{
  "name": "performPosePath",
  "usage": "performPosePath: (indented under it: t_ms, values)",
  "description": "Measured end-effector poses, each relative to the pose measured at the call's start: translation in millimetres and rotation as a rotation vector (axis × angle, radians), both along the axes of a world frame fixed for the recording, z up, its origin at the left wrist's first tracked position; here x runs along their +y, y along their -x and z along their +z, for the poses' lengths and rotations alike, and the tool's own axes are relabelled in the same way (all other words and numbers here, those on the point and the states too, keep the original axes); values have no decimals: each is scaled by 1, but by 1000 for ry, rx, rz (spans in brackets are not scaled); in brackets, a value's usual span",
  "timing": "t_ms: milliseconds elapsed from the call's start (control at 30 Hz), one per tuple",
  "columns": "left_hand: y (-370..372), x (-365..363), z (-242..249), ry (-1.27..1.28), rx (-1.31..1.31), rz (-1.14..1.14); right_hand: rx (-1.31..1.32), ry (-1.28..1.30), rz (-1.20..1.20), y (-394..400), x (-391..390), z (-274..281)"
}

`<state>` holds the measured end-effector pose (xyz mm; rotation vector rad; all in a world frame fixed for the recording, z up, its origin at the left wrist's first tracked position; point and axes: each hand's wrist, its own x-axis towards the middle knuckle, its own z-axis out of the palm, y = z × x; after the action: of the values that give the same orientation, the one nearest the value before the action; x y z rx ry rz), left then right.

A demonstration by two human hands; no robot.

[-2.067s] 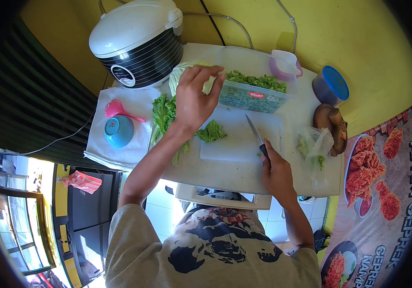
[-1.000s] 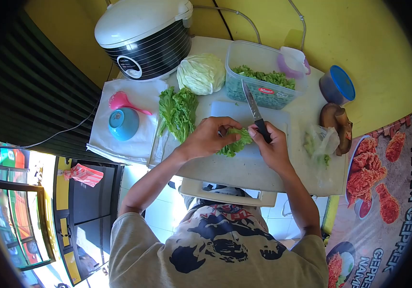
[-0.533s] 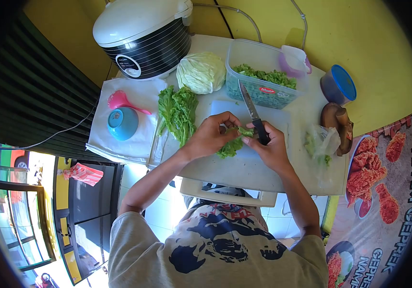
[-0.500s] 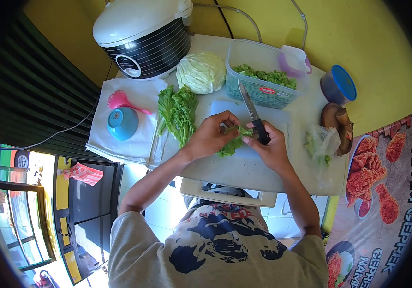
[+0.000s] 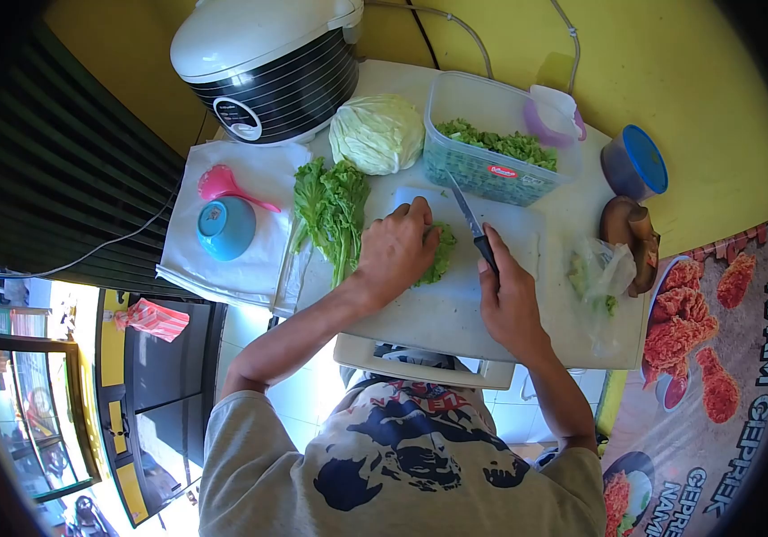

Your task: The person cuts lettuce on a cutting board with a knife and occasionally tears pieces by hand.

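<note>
My right hand is closed round the black handle of a knife, its blade pointing up and away over the white cutting board. Beside it, my left hand presses with curled fingers on a bunch of green lettuce lying on the board. The fingers cover part of the lettuce. More leafy lettuce lies to the left of that hand. Behind the board stands a clear plastic container with cut greens in it.
A pale cabbage and a rice cooker stand at the back left. On a white cloth lie a blue bowl and a pink ladle. To the right are a plastic bag, a brown wooden object and a blue-lidded tub.
My hands have moved apart. The left has turned palm down over the lettuce on the board, and the right has drawn slightly back with the knife and no longer touches the leaf.
</note>
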<state>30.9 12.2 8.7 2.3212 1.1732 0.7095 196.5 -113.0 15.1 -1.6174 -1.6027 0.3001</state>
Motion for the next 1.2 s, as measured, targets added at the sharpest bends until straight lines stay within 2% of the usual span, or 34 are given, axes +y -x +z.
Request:
performPosePath:
  t_ms: [33,133,400,900,1200]
  values:
    - [-1,0,0,-1,7,14,-50,-50,23,1,-5,-1]
    - [0,3,-5,13,-17,-3,-166,189,75,-1,-29,3]
    - [1,3,-2,14,-25,-10,-238,279,87,9,-57,-8]
    - [1,5,-1,15,1,-26,-405,333,67,12,-32,-10]
    - [3,8,-7,-39,-21,-60,-387,338,80,7,-57,-6]
